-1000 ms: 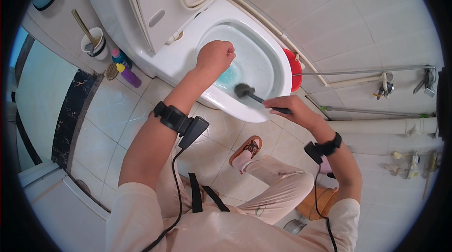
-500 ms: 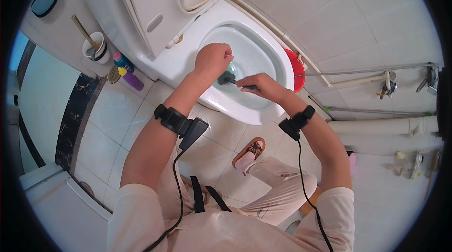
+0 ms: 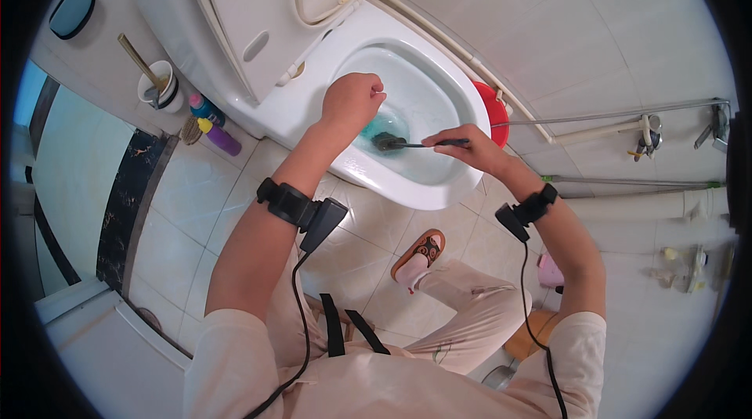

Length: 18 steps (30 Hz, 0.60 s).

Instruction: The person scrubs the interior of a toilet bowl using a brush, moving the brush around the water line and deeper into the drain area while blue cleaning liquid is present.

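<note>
Black brush [image 3: 394,142] gripped by right hand [image 3: 468,151], tip inside white toilet bowl [image 3: 427,198]; left hand [image 3: 352,99] in fist, left of brush.

No words or numbers can be read here. The blue bottle [image 3: 207,111] and the purple bottle [image 3: 222,139], between nine and ten o'clock, are too small and blurry to read. Near five o'clock, the pants [image 3: 482,309] have a thin mark [image 3: 443,352]; I can't tell if it is letters.
</note>
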Available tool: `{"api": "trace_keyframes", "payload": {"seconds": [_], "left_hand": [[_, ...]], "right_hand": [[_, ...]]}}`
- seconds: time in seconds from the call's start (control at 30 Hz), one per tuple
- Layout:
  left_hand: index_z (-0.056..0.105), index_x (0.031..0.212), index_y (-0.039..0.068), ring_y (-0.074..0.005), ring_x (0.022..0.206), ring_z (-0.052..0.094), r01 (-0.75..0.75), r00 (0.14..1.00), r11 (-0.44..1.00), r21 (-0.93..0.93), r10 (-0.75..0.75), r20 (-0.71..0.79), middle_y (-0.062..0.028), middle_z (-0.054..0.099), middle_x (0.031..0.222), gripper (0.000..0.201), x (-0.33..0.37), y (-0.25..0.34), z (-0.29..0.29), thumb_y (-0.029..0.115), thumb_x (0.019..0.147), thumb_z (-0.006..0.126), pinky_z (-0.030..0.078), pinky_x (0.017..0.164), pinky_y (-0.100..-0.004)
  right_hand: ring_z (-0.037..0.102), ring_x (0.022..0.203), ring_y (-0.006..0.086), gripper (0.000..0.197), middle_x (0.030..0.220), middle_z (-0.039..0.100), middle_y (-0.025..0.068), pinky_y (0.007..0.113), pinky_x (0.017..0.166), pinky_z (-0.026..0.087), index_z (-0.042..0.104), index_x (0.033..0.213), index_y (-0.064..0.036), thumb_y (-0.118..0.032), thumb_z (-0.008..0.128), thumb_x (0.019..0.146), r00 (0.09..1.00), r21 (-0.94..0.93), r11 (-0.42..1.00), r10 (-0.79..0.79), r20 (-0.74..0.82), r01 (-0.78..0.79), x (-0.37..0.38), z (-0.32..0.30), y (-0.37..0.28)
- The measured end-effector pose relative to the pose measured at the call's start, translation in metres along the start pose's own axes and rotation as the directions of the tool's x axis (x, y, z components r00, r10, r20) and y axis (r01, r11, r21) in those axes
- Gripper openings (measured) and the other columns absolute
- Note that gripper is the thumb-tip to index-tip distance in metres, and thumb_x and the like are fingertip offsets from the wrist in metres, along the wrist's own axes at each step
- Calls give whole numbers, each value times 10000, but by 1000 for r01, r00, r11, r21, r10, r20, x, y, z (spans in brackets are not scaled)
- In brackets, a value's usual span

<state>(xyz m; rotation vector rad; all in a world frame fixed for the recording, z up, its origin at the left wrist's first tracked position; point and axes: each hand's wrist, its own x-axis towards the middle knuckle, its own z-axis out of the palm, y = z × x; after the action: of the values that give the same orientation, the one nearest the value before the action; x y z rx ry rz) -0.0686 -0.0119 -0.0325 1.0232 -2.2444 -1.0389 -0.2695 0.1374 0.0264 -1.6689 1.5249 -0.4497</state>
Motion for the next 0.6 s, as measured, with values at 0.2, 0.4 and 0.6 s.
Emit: {"api": "trace_keyframes", "payload": {"seconds": [0.2, 0.4, 0.6], "left_hand": [[656, 851, 53, -221, 726, 639, -8, 1000, 1000, -14, 8, 5, -96, 659, 780, 131, 0, 2, 0, 155, 769, 642, 499, 654, -313], [655, 810, 76, -252, 723, 620, 3, 1000, 1000, -26, -3, -21, -95, 649, 777, 110, 0, -4, 3, 174, 758, 652, 491, 643, -351], [656, 824, 67, -245, 723, 628, 9, 999, 998, -55, -11, -39, -94, 651, 774, 126, 4, -3, -1, 172, 755, 654, 496, 646, -347]], "right_hand": [[632, 860, 198, 181, 948, 666, 111, 294, 794, 484, 634, 996, 0, -92, 598, 845, 1000, -36, 999, -8, 15, 8, -21, -5, -3], [622, 740, 197, 168, 876, 668, 123, 293, 711, 493, 646, 971, -16, -121, 600, 848, 993, 20, 999, -38, -116, 40, 23, 32, 8], [599, 710, 167, 147, 841, 666, 110, 281, 699, 477, 649, 940, -12, -117, 603, 848, 981, 59, 998, -19, -193, 31, 74, 42, 43]]}}
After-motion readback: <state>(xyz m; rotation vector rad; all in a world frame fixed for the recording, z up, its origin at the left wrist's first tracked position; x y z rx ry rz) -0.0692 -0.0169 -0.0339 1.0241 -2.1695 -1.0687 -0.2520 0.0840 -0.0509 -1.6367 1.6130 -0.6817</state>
